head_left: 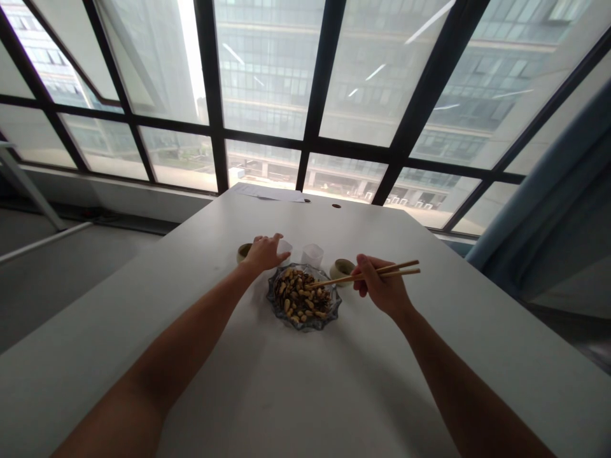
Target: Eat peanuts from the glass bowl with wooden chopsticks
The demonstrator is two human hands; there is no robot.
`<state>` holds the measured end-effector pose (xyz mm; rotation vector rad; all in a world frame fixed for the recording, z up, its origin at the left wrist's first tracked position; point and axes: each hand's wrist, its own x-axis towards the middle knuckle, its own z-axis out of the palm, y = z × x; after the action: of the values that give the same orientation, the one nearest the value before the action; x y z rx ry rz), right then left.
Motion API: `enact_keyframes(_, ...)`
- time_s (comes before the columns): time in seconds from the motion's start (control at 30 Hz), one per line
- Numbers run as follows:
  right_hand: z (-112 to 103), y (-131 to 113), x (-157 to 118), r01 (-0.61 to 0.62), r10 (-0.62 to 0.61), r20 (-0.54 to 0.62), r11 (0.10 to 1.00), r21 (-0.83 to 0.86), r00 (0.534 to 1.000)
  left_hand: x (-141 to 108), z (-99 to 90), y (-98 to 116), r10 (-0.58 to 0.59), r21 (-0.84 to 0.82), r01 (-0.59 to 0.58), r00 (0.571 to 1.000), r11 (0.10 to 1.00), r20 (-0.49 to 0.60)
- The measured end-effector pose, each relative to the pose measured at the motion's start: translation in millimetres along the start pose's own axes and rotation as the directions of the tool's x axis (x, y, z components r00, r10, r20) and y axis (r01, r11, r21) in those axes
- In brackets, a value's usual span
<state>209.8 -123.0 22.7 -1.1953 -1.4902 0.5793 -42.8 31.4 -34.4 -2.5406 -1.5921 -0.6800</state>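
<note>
A scalloped glass bowl (305, 326) holds peanuts (308, 304) mixed with smaller dark pieces that look like seeds. My right hand (382, 286) grips a pair of wooden chopsticks (344, 278), their tips close together at the top of the pile. Whether anything is pinched between the tips is too small to tell. Beyond the bowl, my left hand (263, 252) is curved round a clear faceted cup (286, 247), thumb on the near side and forefinger by the rim. A second clear cup (312, 255) stands to its right.
A greenish round cup (242, 252) is partly behind my left hand, and a similar one (340, 270) stands beside my right hand. Papers (267, 192) lie at the far end of the white table (296, 394). Windows rise beyond; a blue curtain (539, 184) hangs right.
</note>
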Motion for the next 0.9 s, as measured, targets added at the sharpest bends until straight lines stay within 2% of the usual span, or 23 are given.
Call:
enact_keyframes(0.07,1,2,0,0.017,-0.017,0.004,1.0,-0.008,1.0,1,2.2,-1,-0.004,0.013,0.004,1.0,1.0,-0.004)
enact_keyframes(0.23,7,8,-1,-0.019,0.018,0.146,1.0,0.003,0.989,2,2.9,-2,-0.011,0.034,0.011,1.0,0.999,0.003)
enact_keyframes(0.4,1,-2,-2,-0.074,0.073,0.034,0.996,0.047,0.997,1,-4.4,2,-0.063,0.057,0.058,0.995,0.997,0.078)
enact_keyframes(0.47,-2,-8,-2,-0.098,0.097,0.023,0.994,0.05,0.995,0,-7.3,4,-0.083,0.063,0.077,0.991,0.995,0.102)
enact_keyframes(0.53,-1,-11,-3,-0.146,0.142,0.093,0.989,0.033,0.986,0,-9.3,5,-0.092,0.058,0.086,0.989,0.995,0.117)
enact_keyframes(0.63,5,-9,-4,-0.197,0.19,0.259,0.98,0.0,0.947,-1,-10.6,5,-0.106,0.049,0.1,0.986,0.994,0.128)
enact_keyframes(0.73,13,-2,-5,-0.15,0.143,0.323,0.989,-0.002,0.936,-1,-10.9,5,-0.12,0.037,0.116,0.985,0.993,0.125)
enact_keyframes(0.9,15,10,-6,0.004,0.005,0.193,0.999,-0.046,0.981,-2,-11.5,5,-0.131,0.022,0.13,0.984,0.991,0.123)
